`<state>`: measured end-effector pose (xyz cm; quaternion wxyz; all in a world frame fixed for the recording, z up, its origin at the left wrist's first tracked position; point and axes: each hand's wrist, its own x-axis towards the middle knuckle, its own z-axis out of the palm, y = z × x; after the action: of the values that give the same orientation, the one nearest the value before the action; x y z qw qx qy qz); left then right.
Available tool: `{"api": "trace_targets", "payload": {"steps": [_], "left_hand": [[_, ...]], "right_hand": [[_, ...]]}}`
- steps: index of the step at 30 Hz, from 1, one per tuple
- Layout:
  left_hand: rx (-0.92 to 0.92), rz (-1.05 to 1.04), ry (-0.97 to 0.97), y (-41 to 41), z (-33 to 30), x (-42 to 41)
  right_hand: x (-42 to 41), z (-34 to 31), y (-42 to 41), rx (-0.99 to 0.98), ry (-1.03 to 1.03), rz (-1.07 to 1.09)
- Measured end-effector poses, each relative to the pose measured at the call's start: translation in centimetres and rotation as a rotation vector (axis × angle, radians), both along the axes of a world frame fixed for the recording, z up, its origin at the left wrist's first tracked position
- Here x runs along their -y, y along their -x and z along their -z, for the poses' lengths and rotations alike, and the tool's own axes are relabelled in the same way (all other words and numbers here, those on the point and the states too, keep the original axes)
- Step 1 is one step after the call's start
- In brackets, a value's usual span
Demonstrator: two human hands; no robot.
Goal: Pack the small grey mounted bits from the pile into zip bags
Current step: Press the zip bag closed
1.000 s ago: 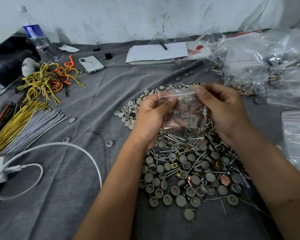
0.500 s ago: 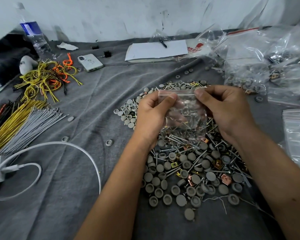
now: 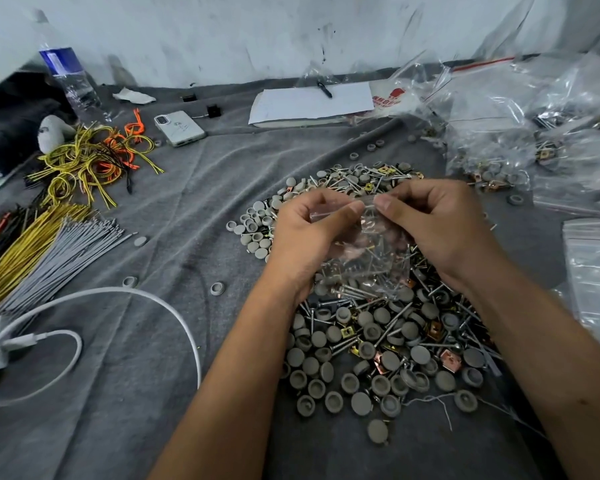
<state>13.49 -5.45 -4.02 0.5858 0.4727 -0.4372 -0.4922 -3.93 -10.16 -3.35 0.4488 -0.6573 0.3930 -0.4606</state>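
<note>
Pinching the top edge of a small clear zip bag [image 3: 364, 251], the left hand [image 3: 305, 233] and the right hand [image 3: 437, 226] hold it up just above the pile of grey mounted bits [image 3: 371, 344]. Each hand squeezes the strip at the top between thumb and fingers, and the 2 thumbs sit close together near the middle. It looks like the bag is being pressed closed. Some thin metal pins show through the plastic, so this bag seems to have bits in it already.

A lot of work is left, I think. The pile on the grey cloth [image 3: 194, 209] of the bench is big, with grey round caps, screws and small gold and copper clips all mixed up. Filled bags [image 3: 492, 147] lie at the far right, so some packing is done. A stack of flat empty bags [image 3: 596, 268] waits at the right edge.

Around it lie yellow and grey wires [image 3: 45, 244], a white cable [image 3: 94, 306], a phone [image 3: 179, 128], a water bottle [image 3: 70, 81] and a notepad [image 3: 312, 103]. None of them blocks the hands.
</note>
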Motion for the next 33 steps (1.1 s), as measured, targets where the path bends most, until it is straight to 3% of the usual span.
{"api": "trace_targets", "payload": {"steps": [11, 22, 33], "left_hand": [[0.053, -0.034, -0.013, 0.46, -0.24, -0.08], [-0.159, -0.006, -0.093, 0.27, -0.25, 0.08], [-0.193, -0.013, -0.083, 0.18, 0.05, 0.27]], "right_hand": [[-0.02, 0.5, -0.33, -0.03, -0.008, -0.037], [0.24, 0.56, -0.04, 0.023, 0.014, -0.012], [0.36, 0.59, 0.13, 0.065, -0.048, -0.043]]}}
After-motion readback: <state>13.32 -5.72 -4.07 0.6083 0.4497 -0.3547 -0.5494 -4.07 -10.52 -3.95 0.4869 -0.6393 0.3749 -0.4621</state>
